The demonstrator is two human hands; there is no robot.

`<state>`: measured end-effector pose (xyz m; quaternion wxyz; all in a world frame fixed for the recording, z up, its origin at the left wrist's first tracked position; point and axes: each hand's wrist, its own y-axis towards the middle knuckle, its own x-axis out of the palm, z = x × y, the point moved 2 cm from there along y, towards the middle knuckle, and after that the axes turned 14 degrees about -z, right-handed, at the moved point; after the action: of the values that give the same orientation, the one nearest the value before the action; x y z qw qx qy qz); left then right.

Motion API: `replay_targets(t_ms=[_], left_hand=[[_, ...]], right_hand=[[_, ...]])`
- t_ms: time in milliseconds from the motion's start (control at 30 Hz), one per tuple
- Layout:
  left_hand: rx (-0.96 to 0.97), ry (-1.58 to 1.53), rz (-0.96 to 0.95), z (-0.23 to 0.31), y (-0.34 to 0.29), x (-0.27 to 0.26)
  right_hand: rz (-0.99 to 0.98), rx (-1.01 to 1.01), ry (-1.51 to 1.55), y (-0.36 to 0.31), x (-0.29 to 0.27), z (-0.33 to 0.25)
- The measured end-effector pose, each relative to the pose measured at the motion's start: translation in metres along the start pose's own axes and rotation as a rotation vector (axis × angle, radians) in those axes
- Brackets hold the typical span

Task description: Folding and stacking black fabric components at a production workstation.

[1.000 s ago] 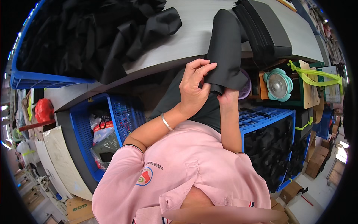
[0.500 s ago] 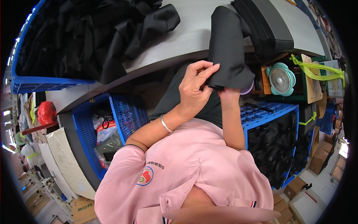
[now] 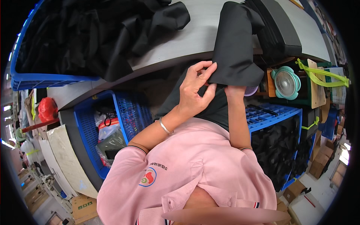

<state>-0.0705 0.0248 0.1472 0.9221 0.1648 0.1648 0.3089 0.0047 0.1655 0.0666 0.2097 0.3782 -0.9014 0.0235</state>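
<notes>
Left hand (image 3: 195, 90) is bent at the left edge of a black cloth piece (image 3: 238, 48), its thumb and forefinger apart, the forefinger's tip against the cloth; right hand (image 3: 235, 91) goes up beneath the near end, so mostly covered that I cannot tell whether its fingers are clamped or apart. That cloth rises from the hands toward the far side, its far part over the near edge of the table (image 3: 165, 47).

Largest is this pale grey table, spanning the far side. At far left stands a blue crate (image 3: 56, 78) heaped with crumpled black fabric (image 3: 93, 37), which spills over onto the table. Near right, a blue slatted crate (image 3: 275, 120) holds more black pieces; near left, another blue crate (image 3: 84, 131) contains plastic bags. To the right of the held cloth lies a dark stack (image 3: 279, 33). Smaller are a turquoise fan (image 3: 286, 83) at right, a red bag (image 3: 47, 108) at far left, a purple basket (image 3: 250, 91) just beside the right hand, and a silvery bracelet (image 3: 165, 126) on the left wrist.
</notes>
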Motion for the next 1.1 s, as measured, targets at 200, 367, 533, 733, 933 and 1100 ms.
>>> replay_targets(t_ms=[200,367,533,733,933,1100], left_hand=[[-0.047,0.197,0.069,-0.036,-0.003,-0.008],[-0.068,0.216,0.123,-0.05,-0.006,-0.009],[-0.29,0.149,0.211,-0.095,-0.015,-0.016],[-0.486,-0.339,0.188,-0.122,-0.016,0.03],[-0.559,-0.762,-0.031,-0.132,-0.012,0.025],[-0.646,-0.914,0.288,-0.099,-0.007,0.052]], right_hand=[[-0.035,0.119,-0.104,0.004,-0.002,0.014],[-0.085,0.293,0.022,0.008,0.0,0.001],[-0.228,0.346,-0.198,0.025,0.02,-0.016],[-0.181,-0.309,-1.543,0.014,0.026,0.039],[-0.319,-0.024,-1.62,0.019,0.042,0.027],[-0.404,0.073,-1.491,0.011,0.05,0.013]])
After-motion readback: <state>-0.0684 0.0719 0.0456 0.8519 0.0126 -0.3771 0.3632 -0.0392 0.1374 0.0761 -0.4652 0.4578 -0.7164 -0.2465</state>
